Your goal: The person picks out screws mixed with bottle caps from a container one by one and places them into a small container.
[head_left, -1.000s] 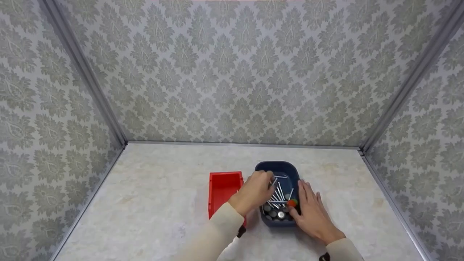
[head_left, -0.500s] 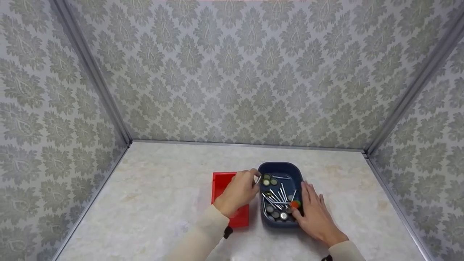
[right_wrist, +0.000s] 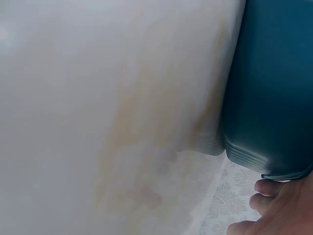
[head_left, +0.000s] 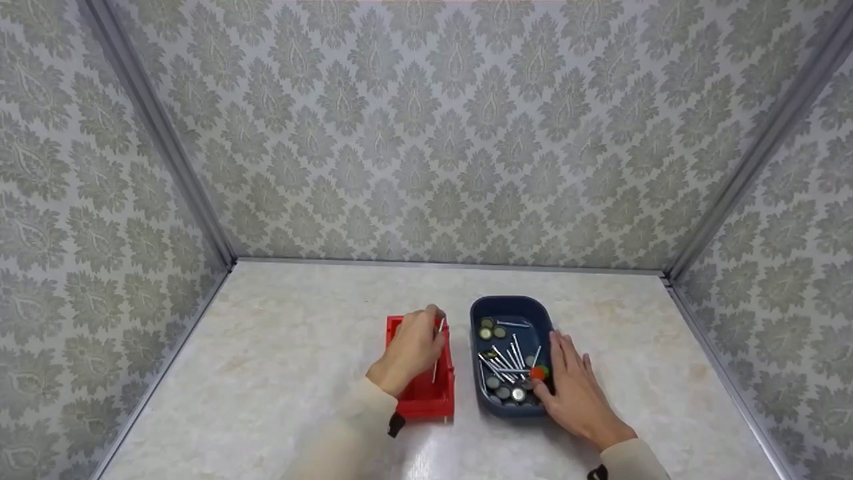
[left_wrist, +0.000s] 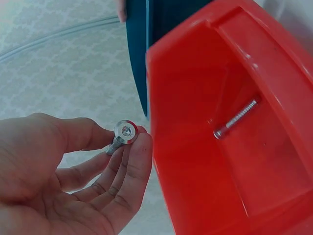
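My left hand (head_left: 412,350) is over the red bin (head_left: 426,408), pinching a silver bolt (left_wrist: 126,131) between thumb and fingers. The left wrist view shows the bolt's round head with a hex socket. Another bolt (left_wrist: 237,117) lies inside the bin. To the right stands a dark blue tub (head_left: 510,305), holding several more bolts (head_left: 513,360) and round metal discs (head_left: 518,395). My right hand (head_left: 580,393) rests along the tub's right side, fingers extended, thumb over the rim beside a small orange-and-green thing (head_left: 538,373) whose kind is unclear.
Both containers stand side by side on a pale marbled table (head_left: 300,347), a narrow gap between them. Patterned walls (head_left: 413,133) enclose the table at the back and both sides.
My left hand has come out of the blue tub and moved left to above the red bin, carrying a bolt. The right hand stays at the tub's side.
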The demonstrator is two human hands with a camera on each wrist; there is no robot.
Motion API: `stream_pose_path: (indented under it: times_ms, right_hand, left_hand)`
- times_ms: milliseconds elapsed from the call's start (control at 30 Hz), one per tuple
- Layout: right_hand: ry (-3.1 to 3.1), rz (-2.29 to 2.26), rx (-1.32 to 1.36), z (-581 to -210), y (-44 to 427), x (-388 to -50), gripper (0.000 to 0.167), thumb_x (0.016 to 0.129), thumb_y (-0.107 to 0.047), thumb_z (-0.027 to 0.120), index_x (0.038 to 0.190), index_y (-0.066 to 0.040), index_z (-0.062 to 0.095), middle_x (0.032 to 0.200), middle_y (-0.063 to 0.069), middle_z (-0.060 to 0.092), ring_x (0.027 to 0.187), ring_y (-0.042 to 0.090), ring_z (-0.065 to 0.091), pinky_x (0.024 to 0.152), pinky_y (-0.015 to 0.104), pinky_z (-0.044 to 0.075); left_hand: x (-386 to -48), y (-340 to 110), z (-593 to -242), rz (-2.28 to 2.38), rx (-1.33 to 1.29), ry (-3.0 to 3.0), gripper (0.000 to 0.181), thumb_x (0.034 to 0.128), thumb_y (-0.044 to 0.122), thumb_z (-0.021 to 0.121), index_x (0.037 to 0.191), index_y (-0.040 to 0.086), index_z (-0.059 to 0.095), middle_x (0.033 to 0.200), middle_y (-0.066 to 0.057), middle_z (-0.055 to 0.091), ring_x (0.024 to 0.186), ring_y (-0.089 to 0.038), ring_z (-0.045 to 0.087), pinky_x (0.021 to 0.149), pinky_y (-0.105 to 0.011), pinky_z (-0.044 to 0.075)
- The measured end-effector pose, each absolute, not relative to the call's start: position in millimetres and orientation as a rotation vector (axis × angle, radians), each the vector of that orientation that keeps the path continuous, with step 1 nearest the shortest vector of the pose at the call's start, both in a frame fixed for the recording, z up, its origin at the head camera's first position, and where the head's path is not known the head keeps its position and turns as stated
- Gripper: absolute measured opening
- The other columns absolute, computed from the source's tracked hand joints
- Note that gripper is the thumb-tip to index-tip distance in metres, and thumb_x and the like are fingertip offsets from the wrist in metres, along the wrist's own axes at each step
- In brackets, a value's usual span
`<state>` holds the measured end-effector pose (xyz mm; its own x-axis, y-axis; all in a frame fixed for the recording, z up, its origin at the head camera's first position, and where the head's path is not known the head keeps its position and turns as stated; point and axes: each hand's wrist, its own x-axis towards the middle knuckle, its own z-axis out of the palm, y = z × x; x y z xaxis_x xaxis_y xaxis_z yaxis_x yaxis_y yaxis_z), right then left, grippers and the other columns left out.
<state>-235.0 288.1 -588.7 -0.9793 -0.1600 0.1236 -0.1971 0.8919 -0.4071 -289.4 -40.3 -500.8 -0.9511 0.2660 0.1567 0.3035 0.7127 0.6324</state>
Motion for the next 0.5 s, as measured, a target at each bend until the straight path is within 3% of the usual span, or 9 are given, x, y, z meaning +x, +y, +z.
stream_pose_path:
  times_ms: [333, 500]
  right_hand:
    - [-2.973, 0.666, 0.28, -588.0, 288.1, -234.5, 0.097, 0.113, -0.036, 0.069, 0.184, 0.004, 0.017, 0.19, 0.033, 0.023, 0.179, 0.054, 0.022, 0.141, 0.082, 0.018]
    - [-2.988, 0.66, 0.273, -587.5, 288.0, -235.4, 0.098, 0.113, -0.038, 0.068, 0.184, 0.003, 0.015, 0.19, 0.033, 0.022, 0.18, 0.054, 0.021, 0.142, 0.081, 0.017]
  left_hand:
    - [-295.3, -46.4, -507.6, -1.039, -0.291, -3.038, 0.025, 0.1099, 0.003, 0.075, 0.133, -0.003, 0.072, 0.11, -0.019, 0.079, 0.093, -0.022, 0.075, 0.092, -0.046, 0.074]
    - [-296.0, -47.9, -510.4, -1.014, -0.252, -3.107, 0.016, 0.11, 0.004, 0.077, 0.125, -0.001, 0.073, 0.096, -0.015, 0.075, 0.082, -0.02, 0.071, 0.079, -0.038, 0.069]
